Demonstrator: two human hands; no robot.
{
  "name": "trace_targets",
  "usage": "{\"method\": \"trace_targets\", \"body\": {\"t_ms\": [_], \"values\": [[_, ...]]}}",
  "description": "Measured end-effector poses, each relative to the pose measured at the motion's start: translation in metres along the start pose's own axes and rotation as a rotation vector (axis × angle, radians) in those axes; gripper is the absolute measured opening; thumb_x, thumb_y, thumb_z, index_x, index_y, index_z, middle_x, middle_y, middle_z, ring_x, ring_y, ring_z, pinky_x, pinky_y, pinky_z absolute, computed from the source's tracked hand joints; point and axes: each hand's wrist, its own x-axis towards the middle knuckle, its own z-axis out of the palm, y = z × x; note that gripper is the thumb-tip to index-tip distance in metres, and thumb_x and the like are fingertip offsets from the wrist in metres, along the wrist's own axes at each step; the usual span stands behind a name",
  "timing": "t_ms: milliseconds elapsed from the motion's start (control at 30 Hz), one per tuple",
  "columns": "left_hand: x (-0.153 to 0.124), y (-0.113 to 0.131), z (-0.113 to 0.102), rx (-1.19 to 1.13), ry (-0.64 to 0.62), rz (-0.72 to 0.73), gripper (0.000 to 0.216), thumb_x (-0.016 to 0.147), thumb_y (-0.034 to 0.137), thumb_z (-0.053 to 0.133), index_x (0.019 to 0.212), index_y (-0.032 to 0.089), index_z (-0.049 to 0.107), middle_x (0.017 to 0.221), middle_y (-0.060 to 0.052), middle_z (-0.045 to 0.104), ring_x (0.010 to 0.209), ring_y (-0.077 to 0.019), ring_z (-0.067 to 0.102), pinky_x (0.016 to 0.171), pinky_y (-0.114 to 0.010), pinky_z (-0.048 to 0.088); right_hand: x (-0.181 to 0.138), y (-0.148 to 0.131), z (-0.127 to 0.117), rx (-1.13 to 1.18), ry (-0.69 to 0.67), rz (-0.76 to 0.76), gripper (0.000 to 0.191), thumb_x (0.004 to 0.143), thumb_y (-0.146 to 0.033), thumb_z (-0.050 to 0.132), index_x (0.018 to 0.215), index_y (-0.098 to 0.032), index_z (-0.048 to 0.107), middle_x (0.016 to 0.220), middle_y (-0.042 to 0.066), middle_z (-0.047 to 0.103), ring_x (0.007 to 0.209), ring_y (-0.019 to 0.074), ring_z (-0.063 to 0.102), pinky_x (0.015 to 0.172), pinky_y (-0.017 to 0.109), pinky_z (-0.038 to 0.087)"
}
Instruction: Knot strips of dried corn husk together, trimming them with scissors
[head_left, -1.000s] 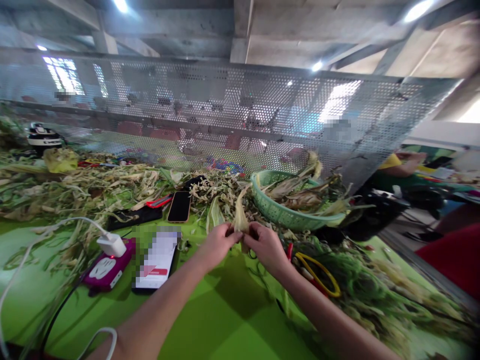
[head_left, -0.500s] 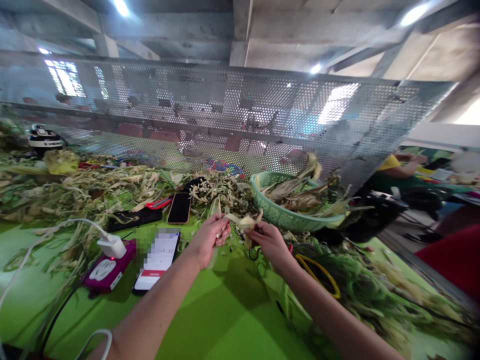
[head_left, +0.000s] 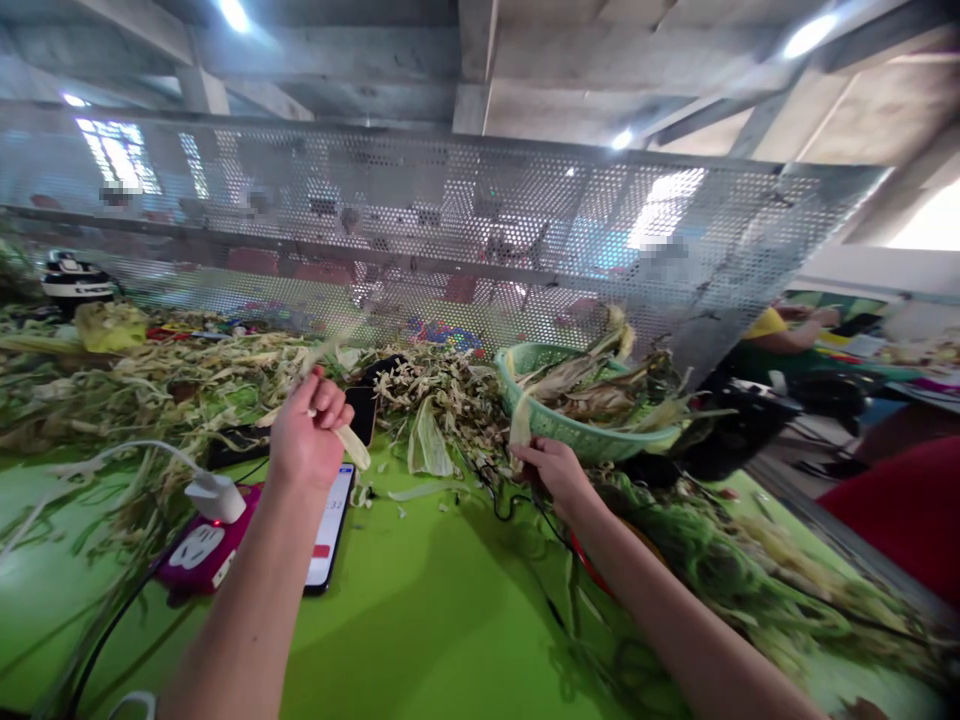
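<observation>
My left hand (head_left: 309, 428) is closed above the phones, with a pale strip of corn husk (head_left: 352, 447) sticking out beside its fingers. A blurred pale streak also rises above that hand. To the right, my right hand (head_left: 556, 472) pinches another husk piece (head_left: 519, 424), which stands up in front of the green basket (head_left: 585, 432). Dry husks lie in the basket. Between my hands a wide, pale husk leaf (head_left: 430, 445) rests on the green table (head_left: 420, 620), near small scraps. My left hand and forearm partly cover the lit phone (head_left: 327, 540).
A dark phone (head_left: 363, 412) lies behind my left hand. At left are a purple power strip (head_left: 196, 550) with a white charger (head_left: 215, 497) and cables. Husk heaps (head_left: 202, 370) line the perforated metal screen (head_left: 420, 230). Green fibres (head_left: 720, 550) spread at right; another person (head_left: 787, 335) sits beyond.
My hands have moved apart, each now with a husk piece. My left hand swung left and up over the phones; my right shifted slightly right. A husk leaf now shows on the table between them.
</observation>
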Motion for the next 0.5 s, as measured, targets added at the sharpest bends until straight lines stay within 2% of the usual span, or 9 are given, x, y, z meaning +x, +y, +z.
{"method": "trace_targets", "body": {"t_ms": [33, 100, 233, 267, 333, 400, 433, 500], "values": [[0.001, 0.003, -0.001, 0.003, 0.032, 0.025, 0.012, 0.087, 0.013, 0.049, 0.078, 0.018, 0.055, 0.052, 0.006, 0.034, 0.041, -0.0054, 0.024, 0.039, -0.019, 0.024, 0.000, 0.000, 0.000, 0.005, -0.003, 0.002, 0.031, 0.058, -0.042, 0.073, 0.055, -0.017, 0.054, 0.042, -0.004, 0.050, 0.040, 0.0100, 0.043, 0.042, 0.023, 0.032], [0.002, 0.000, -0.003, 0.085, 0.086, -0.019, 0.009, 0.085, 0.013, 0.050, 0.080, 0.020, 0.054, 0.055, 0.005, 0.042, 0.042, -0.0055, 0.031, 0.039, -0.018, 0.024, -0.003, -0.004, 0.002, 0.018, -0.030, 0.002, 0.033, 0.058, -0.044, 0.073, 0.057, -0.017, 0.055, 0.044, -0.004, 0.050, 0.040, 0.0097, 0.042, 0.043, 0.023, 0.032], [-0.008, -0.035, 0.001, 0.206, 0.060, -0.215, 0.010, 0.074, 0.010, 0.056, 0.081, 0.017, 0.052, 0.064, 0.001, 0.057, 0.049, -0.0074, 0.047, 0.039, -0.017, 0.024, -0.018, -0.021, 0.014, 0.038, -0.133, -0.021, 0.034, 0.061, -0.047, 0.073, 0.063, -0.015, 0.061, 0.051, -0.003, 0.054, 0.046, 0.0100, 0.045, 0.048, 0.023, 0.037], [-0.013, -0.047, 0.003, 0.238, 0.029, -0.280, 0.011, 0.072, 0.010, 0.056, 0.079, 0.017, 0.052, 0.061, 0.001, 0.056, 0.048, -0.0080, 0.047, 0.039, -0.017, 0.024, -0.024, -0.026, 0.017, 0.039, -0.163, -0.024, 0.035, 0.062, -0.048, 0.072, 0.065, -0.015, 0.062, 0.054, -0.002, 0.056, 0.048, 0.0105, 0.047, 0.049, 0.024, 0.039], [-0.024, -0.067, 0.007, 0.298, -0.022, -0.397, 0.010, 0.070, 0.009, 0.056, 0.076, 0.016, 0.052, 0.052, 0.005, 0.047, 0.039, -0.0053, 0.035, 0.038, -0.018, 0.019, -0.035, -0.035, 0.024, 0.038, -0.229, -0.027, 0.034, 0.064, -0.047, 0.071, 0.070, -0.014, 0.065, 0.060, 0.000, 0.060, 0.052, 0.0117, 0.050, 0.052, 0.024, 0.041], [-0.036, -0.082, 0.010, 0.472, -0.085, -0.509, 0.006, 0.073, 0.016, 0.057, 0.078, 0.017, 0.054, 0.050, 0.009, 0.039, 0.036, -0.0032, 0.025, 0.039, -0.017, 0.015, -0.044, -0.042, 0.031, 0.032, -0.312, -0.056, 0.030, 0.067, -0.044, 0.069, 0.072, -0.015, 0.066, 0.063, 0.000, 0.061, 0.054, 0.0117, 0.050, 0.054, 0.024, 0.041], [-0.040, -0.086, 0.011, 0.566, -0.105, -0.535, 0.010, 0.074, 0.020, 0.060, 0.082, 0.017, 0.056, 0.051, 0.008, 0.040, 0.038, -0.0037, 0.028, 0.040, -0.017, 0.018, -0.048, -0.044, 0.033, 0.028, -0.350, -0.082, 0.027, 0.069, -0.042, 0.069, 0.072, -0.015, 0.065, 0.064, 0.000, 0.060, 0.055, 0.0115, 0.050, 0.054, 0.024, 0.041], [-0.047, -0.093, 0.011, 0.711, -0.149, -0.516, 0.022, 0.072, 0.029, 0.068, 0.089, 0.017, 0.061, 0.063, 0.003, 0.055, 0.050, -0.0073, 0.046, 0.049, -0.019, 0.033, -0.054, -0.046, 0.037, 0.023, -0.389, -0.139, 0.024, 0.070, -0.038, 0.068, 0.074, -0.016, 0.062, 0.064, -0.001, 0.058, 0.056, 0.0110, 0.049, 0.053, 0.023, 0.041]]}}
